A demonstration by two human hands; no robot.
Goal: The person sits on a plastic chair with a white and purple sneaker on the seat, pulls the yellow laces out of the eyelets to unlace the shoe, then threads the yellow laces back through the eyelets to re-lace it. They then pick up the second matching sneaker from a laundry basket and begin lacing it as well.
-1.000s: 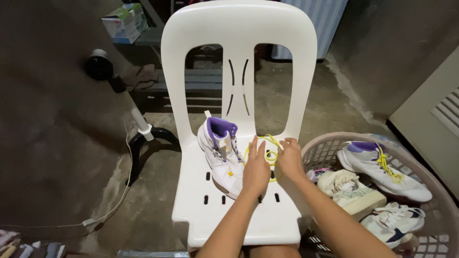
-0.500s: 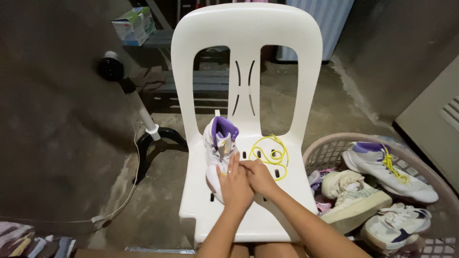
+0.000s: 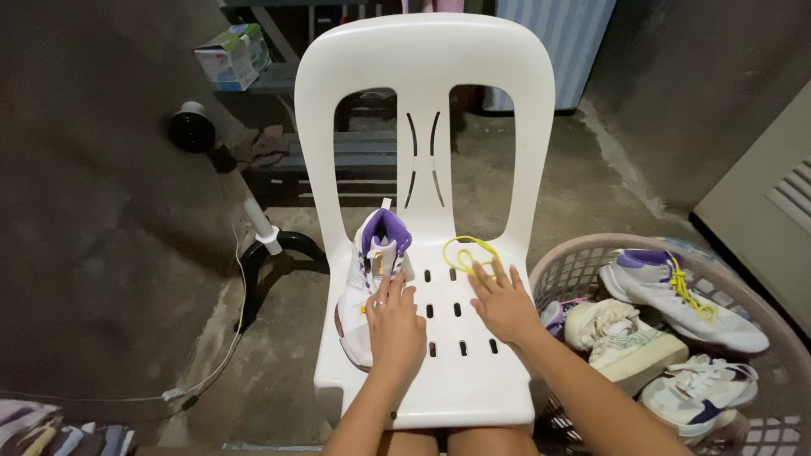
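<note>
A white plastic chair (image 3: 460, 380) stands in front of me. On the left of its seat lies a white high-top sneaker (image 3: 372, 270) with a purple collar and no lace, toe toward me. My left hand (image 3: 394, 323) rests on the sneaker's front part. A loose yellow shoelace (image 3: 464, 252) lies coiled at the back right of the seat. My right hand (image 3: 503, 302) lies flat on the seat, fingers spread, with the fingertips on the lace.
A pink laundry basket (image 3: 583, 257) at the right holds several sneakers, one white and purple with yellow laces (image 3: 684, 295). A floor fan (image 3: 193, 128) with a white pole and a cable stands at the left. A small box (image 3: 230, 55) sits on a bench behind.
The sneaker has shifted left and turned on the seat with my left hand on it. My right hand left the sneaker and moved right onto the yellow lace.
</note>
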